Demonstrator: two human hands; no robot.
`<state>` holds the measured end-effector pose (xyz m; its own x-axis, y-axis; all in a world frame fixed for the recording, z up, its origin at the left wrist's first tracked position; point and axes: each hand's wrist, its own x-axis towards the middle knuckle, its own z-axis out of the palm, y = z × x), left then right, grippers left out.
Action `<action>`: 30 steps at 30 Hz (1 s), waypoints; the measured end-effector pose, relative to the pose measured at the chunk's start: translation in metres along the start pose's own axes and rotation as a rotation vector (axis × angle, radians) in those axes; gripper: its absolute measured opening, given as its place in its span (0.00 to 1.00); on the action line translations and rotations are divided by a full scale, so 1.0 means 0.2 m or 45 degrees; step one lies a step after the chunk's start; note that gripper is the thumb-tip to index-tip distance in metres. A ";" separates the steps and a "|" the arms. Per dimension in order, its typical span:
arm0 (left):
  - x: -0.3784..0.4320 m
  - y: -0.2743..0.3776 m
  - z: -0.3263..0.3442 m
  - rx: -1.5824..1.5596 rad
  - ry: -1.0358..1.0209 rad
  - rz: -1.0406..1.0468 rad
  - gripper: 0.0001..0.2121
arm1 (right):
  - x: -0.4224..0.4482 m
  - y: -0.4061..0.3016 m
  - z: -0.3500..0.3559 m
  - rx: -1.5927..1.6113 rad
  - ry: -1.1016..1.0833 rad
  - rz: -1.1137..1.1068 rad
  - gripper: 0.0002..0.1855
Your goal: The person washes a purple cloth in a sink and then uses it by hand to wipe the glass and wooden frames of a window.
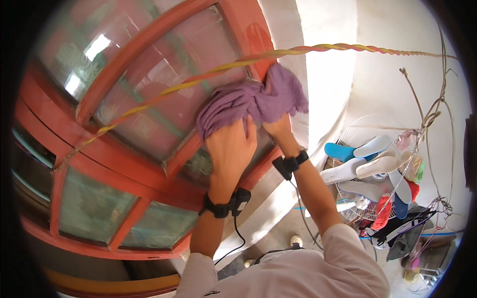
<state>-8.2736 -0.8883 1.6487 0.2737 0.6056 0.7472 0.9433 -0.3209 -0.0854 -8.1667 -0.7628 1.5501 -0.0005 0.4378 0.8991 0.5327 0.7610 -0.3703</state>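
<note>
A bunched purple cloth (238,100) lies against a glass pane (167,82) set in a red-painted window frame (126,149). My left hand (231,139) grips the lower left part of the cloth, and its fingertips are hidden in the folds. Close by on the right, my right hand (277,126) holds the cloth's other part beside the frame's edge; most of its fingers are covered. Both wrists wear black bands with small boxes and cables.
A twisted yellow and red rope (223,67) crosses in front of the window above my hands. At right, shoe insoles (376,167) rest on a round wire rack beside hanging cords (432,115). A white wall (387,74) stands behind them.
</note>
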 end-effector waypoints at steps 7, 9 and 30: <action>0.23 0.03 0.09 -0.217 -0.127 0.035 0.11 | -0.16 -0.01 -0.04 0.382 0.014 0.349 0.26; 0.26 0.00 0.13 -0.249 -0.042 0.052 0.12 | -0.01 0.02 -0.07 0.267 0.084 0.143 0.25; 0.27 -0.06 0.03 -0.347 -0.014 -0.059 0.11 | -0.43 -0.05 -0.04 0.294 -0.175 0.752 0.34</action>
<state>-8.2690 -0.8486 1.6862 0.2349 0.6313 0.7391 0.8699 -0.4758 0.1299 -8.1649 -0.8123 1.4787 0.1204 0.8598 0.4963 0.2806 0.4501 -0.8478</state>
